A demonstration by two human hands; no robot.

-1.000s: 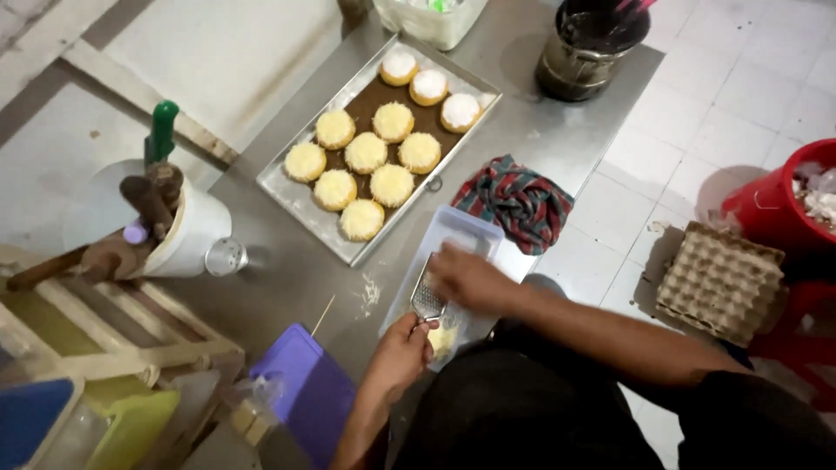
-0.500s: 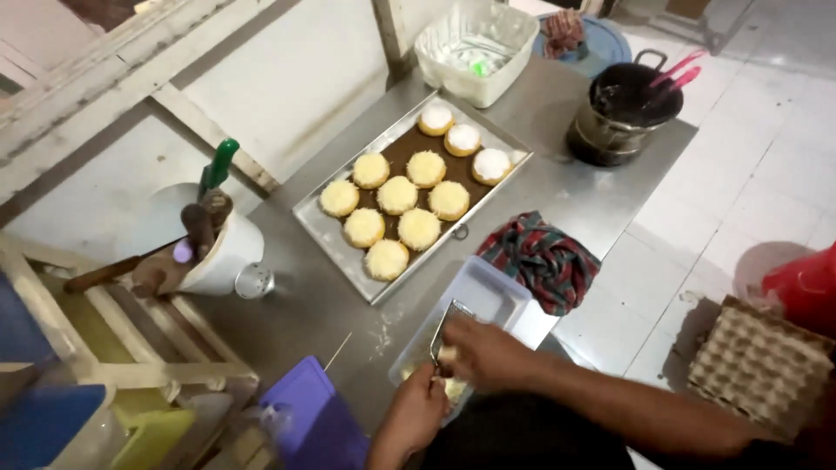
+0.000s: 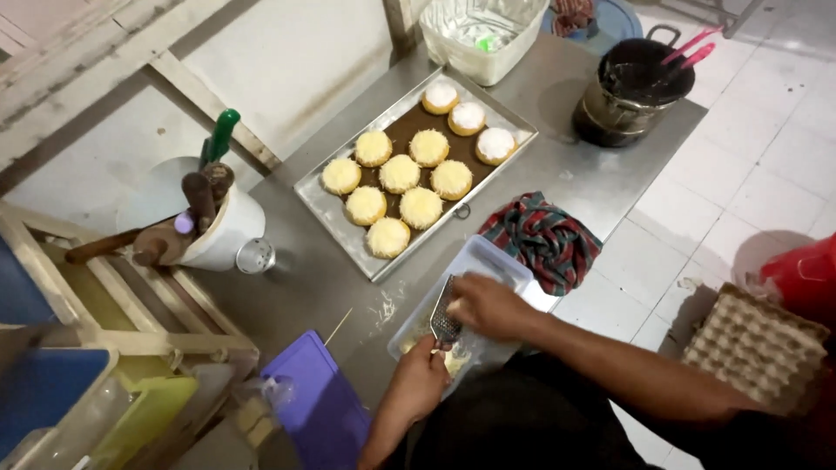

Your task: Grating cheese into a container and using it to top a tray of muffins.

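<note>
A small metal grater [image 3: 445, 318] stands tilted over a clear plastic container [image 3: 488, 265] at the near edge of the steel table [image 3: 305, 278]. My left hand [image 3: 421, 381] grips the grater's lower end. My right hand [image 3: 488, 305] has its fingers closed on something small pressed to the grater's face, mostly hidden. Yellow shreds [image 3: 455, 359] lie in the container under the grater. Beyond it, a metal tray [image 3: 324, 207] holds several round pastries [image 3: 401, 173], most topped with yellow shreds, three with white.
A checked cloth [image 3: 547, 238] lies right of the container. Also here: a white jug of utensils [image 3: 222, 228], a small steel cup [image 3: 256, 256], a purple box [image 3: 318, 403], a dark pot [image 3: 629, 90], a white tub [image 3: 483, 35], an egg carton [image 3: 754, 346] and a red bucket [image 3: 805, 274] on the floor.
The view has swung, so the tray sits higher and further right. My right hand has slid down along the grater, and both hands stay over the container.
</note>
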